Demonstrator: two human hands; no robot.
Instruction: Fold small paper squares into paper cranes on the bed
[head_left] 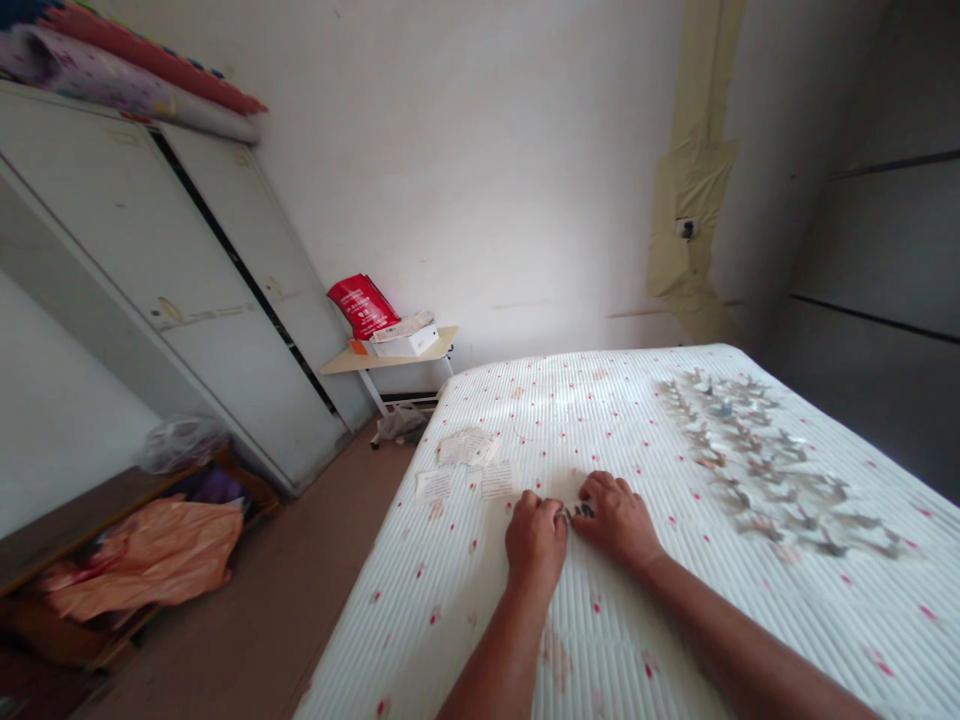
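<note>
My left hand [535,540] and my right hand [615,520] rest close together on a white quilted mattress cover [645,640] with small red flecks. Between their fingertips lies a small dark-and-silver piece [577,511]. My fingers curl down around it, and I cannot tell whether either hand grips it. A pale paper slip [562,487] lies just beyond my hands. Several more paper slips [465,447] lie to their left. Many small grey-silver pieces [757,460] are laid out in rows to the right, apart from both hands.
The bed's near left edge drops to a brown floor [300,560]. A white wardrobe [180,290] stands on the left. Beyond the bed's far corner is a small table [390,355] holding a red bag [363,306] and a white box [405,340]. An orange cloth [142,555] lies in a low wooden container.
</note>
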